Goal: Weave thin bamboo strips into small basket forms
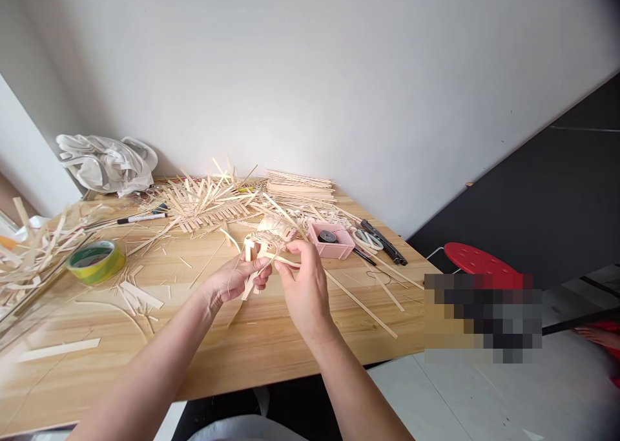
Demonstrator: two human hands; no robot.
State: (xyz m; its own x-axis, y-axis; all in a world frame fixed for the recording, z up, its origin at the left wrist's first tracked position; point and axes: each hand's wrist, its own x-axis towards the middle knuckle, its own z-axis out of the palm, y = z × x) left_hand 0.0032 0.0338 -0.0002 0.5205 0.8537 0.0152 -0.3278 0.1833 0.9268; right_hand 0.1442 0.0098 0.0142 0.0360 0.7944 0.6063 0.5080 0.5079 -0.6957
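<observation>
Just above the middle of the wooden table, both hands meet at a small woven piece of pale bamboo strips. My left hand is closed on its lower left part, thumb on top and fingers curled beneath. Opposite it, my right hand pinches a thin strip at the piece's right side between thumb and forefinger. Loose strip ends stick out below and to the right. The exact shape of the woven piece is partly hidden by the fingers.
Behind lie heaped bamboo strips and a strip bundle. A pink box, scissors and a black tool are at right. Tape, a marker and a white bag stand left. A red stool is beyond.
</observation>
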